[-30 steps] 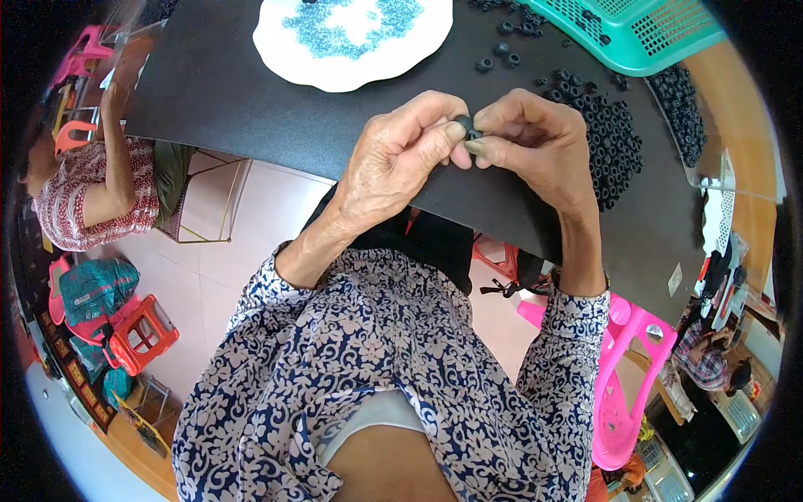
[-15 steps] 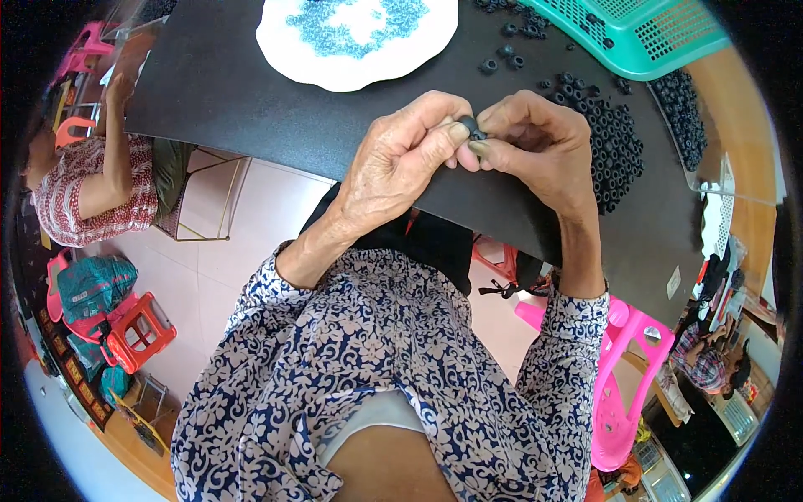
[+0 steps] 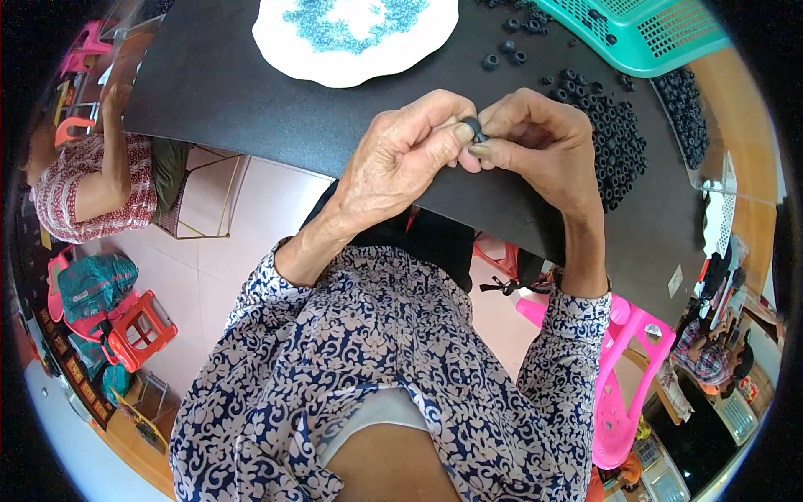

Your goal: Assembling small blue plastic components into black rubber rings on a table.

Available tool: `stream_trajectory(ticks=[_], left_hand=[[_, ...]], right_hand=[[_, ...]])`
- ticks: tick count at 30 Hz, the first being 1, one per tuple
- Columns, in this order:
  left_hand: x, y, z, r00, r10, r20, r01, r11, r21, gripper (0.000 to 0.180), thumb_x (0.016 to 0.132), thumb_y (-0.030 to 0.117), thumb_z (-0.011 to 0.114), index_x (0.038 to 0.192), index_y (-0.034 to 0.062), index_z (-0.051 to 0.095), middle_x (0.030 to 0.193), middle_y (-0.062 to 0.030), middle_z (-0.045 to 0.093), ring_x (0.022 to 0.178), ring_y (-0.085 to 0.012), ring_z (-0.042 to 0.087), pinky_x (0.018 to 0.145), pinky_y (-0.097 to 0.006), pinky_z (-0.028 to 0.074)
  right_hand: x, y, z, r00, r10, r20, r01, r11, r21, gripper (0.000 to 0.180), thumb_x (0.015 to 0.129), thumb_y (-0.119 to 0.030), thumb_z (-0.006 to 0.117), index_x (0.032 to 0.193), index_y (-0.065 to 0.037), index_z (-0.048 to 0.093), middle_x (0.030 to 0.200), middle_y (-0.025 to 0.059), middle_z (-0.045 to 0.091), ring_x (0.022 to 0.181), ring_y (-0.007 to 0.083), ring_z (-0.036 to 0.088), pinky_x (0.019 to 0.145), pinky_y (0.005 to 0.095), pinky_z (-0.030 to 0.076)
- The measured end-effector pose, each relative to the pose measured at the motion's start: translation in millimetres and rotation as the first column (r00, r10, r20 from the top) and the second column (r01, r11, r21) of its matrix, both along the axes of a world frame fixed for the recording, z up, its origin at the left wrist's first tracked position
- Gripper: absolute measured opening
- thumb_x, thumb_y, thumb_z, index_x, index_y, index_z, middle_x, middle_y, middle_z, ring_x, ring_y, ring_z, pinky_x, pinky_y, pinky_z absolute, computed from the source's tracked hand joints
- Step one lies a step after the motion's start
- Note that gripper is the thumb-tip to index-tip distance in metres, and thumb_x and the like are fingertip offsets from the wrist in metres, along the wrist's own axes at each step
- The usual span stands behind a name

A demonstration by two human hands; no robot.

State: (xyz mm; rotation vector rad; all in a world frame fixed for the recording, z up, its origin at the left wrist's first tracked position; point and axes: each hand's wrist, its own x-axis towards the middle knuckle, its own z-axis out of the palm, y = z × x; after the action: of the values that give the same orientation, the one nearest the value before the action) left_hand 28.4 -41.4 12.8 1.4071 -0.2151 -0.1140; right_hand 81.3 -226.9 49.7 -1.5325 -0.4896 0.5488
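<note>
A small black piece (image 3: 472, 125) is held above the worktop (image 3: 234, 105), near its front edge. It is pinched narrowly between the thumb and fingers of the left hand (image 3: 410, 155); the grip of the right hand (image 3: 535, 138) is closed about its lower right side. Whether one part or two are held cannot be told. The piece is best steadied by the left, with fine force applied by the right fingertips and the seam kept in sight. To the right, a pile of black rings (image 3: 619, 151) is spread, within easy reach.
</note>
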Motion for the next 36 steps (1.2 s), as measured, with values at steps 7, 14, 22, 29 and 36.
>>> stream_trajectory(ticks=[7,14,22,29,36], left_hand=[[2,3,-2,0.995,-0.087,0.043,0.089,0.995,-0.047,0.019,0.099,0.015,0.048,0.101,0.0001,0.059,0.076,-0.0059,0.066,0.074,-0.0108,0.062,0.066,-0.024,0.049],[-2,5,2,0.994,-0.081,0.076,0.078,0.996,0.043,0.019,0.098,0.015,0.047,0.103,0.0006,0.058,0.076,-0.0069,0.066,0.072,-0.0128,0.064,0.065,-0.026,0.051],[-4,4,-1,0.983,-0.033,0.178,0.016,0.995,0.101,0.015,0.096,0.013,0.049,0.104,0.0033,0.058,0.073,-0.0052,0.064,0.068,-0.0148,0.064,0.06,-0.028,0.051],[-7,0,-5,0.953,-0.024,0.302,-0.02,0.99,0.142,0.016,0.093,0.009,0.049,0.107,0.0017,0.056,0.07,-0.007,0.061,0.063,-0.0168,0.062,0.056,-0.03,0.049],[-3,3,-1,0.984,-0.078,0.16,0.077,0.997,0.018,0.019,0.096,0.011,0.046,0.105,-0.0022,0.057,0.073,-0.0077,0.064,0.069,-0.0127,0.06,0.064,-0.027,0.049]], right_hand=[[4,-5,-6,0.999,0.035,0.01,-0.035,0.999,0.013,0.017,0.077,0.001,0.074,0.088,0.0,0.062,0.079,0.0008,0.065,0.072,0.0062,0.063,0.064,0.0186,0.051],[7,-5,-11,0.994,0.082,-0.073,-0.078,0.995,0.056,0.021,0.076,0.001,0.075,0.092,0.0,0.061,0.082,0.0006,0.063,0.072,0.0053,0.062,0.065,0.0177,0.051],[10,-4,-15,0.985,0.139,-0.107,-0.13,0.988,0.082,0.021,0.078,0.0,0.073,0.094,0.0,0.06,0.083,0.0011,0.063,0.075,0.0065,0.064,0.067,0.018,0.052],[15,-2,-9,0.962,0.216,-0.164,-0.203,0.975,0.092,0.019,0.079,0.001,0.072,0.092,0.001,0.057,0.083,0.0032,0.064,0.074,0.0086,0.065,0.065,0.0194,0.052],[15,-6,-12,0.972,0.184,-0.149,-0.174,0.982,0.073,0.025,0.077,0.001,0.074,0.095,0.0,0.057,0.083,0.0019,0.062,0.073,0.0083,0.063,0.067,0.0196,0.052]])
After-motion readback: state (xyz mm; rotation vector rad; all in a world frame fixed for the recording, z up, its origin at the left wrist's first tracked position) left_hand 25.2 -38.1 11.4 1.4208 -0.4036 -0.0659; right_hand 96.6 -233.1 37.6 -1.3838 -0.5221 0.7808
